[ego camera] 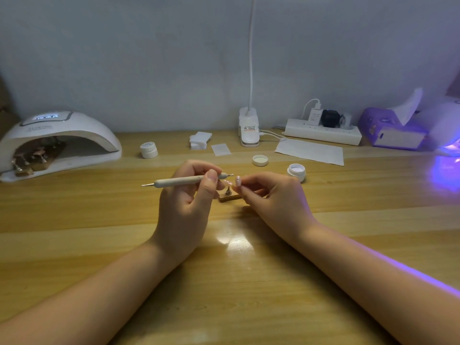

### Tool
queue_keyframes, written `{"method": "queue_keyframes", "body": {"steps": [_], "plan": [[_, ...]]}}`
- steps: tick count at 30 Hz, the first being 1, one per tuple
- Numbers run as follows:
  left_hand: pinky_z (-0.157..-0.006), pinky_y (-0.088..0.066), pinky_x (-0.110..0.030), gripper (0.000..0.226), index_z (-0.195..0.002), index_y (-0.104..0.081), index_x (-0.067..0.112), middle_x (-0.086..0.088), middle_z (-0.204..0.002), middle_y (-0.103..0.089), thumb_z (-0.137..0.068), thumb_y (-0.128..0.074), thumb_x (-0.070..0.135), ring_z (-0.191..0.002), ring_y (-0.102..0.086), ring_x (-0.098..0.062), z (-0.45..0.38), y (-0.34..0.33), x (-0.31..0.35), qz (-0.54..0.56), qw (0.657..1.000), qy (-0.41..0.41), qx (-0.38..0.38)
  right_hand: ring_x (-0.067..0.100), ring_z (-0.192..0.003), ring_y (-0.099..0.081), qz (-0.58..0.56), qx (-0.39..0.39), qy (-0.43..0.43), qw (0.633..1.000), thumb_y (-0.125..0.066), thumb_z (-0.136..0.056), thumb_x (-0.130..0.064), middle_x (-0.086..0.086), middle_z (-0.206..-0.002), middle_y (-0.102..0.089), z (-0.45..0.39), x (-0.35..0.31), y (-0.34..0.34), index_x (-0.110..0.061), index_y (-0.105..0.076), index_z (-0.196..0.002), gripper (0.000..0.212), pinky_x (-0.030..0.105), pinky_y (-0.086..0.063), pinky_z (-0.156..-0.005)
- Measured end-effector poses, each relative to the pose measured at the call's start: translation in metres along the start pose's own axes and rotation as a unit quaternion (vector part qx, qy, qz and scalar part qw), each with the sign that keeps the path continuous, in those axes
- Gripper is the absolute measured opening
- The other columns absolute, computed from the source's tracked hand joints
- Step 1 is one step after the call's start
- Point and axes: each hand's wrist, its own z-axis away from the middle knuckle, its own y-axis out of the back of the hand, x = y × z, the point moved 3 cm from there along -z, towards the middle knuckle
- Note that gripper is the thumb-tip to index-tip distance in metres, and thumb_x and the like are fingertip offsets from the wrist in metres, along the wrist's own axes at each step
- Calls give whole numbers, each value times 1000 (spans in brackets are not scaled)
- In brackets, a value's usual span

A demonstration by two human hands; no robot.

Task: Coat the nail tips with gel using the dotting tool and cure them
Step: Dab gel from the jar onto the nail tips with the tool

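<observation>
My left hand (185,195) grips a pale dotting tool (179,181) held level, one metal tip pointing left and the other right. My right hand (271,195) pinches a small pink nail tip (238,181) just right of the tool's right tip. Below them a small wooden nail stand (230,196) with a metal post sits on the table. An open gel jar (296,171) stands behind my right hand, with its lid (260,160) lying apart. A white curing lamp (57,143) at far left shelters several stands with nail tips.
A closed white jar (148,150), a stack of wipes (199,140), a paper sheet (311,151), a clip lamp base (249,130) and a power strip (323,131) line the back. A purple tissue box (393,130) and a glowing violet lamp (448,135) stand at right.
</observation>
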Motion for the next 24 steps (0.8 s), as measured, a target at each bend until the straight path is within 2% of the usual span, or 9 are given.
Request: {"method": "queue_keyframes", "body": {"steps": [3,7,24], "plan": [[-66,-55,-26,11,-91,-62,14,0,-82,-68,-91,-52,18,-74,-66,-15,1,-1,0,-15,1000,-5,-16,10,-76,-68,2,1,1,1000,-70,-86,-25,-6,-90,-74,-1,1,0,-21,-75,-100,16,38,-56,-74],[-66,-53,-21,10,-90,-62,19,3,-81,-67,-90,-53,16,-76,-67,-12,2,-2,0,-29,999,-15,-38,9,-76,-68,6,-1,8,1000,-70,-86,-24,-9,-90,-74,-1,1,0,-21,-75,-102,17,36,-57,-72],[-66,-52,-20,11,-91,-62,14,4,-79,-66,-91,-52,18,-75,-66,-12,1,-3,-1,-34,998,-7,-46,13,-75,-68,-2,1,3,1000,-71,-86,-22,-8,-88,-74,-1,3,-1,-21,-75,-100,15,40,-57,-72]]}}
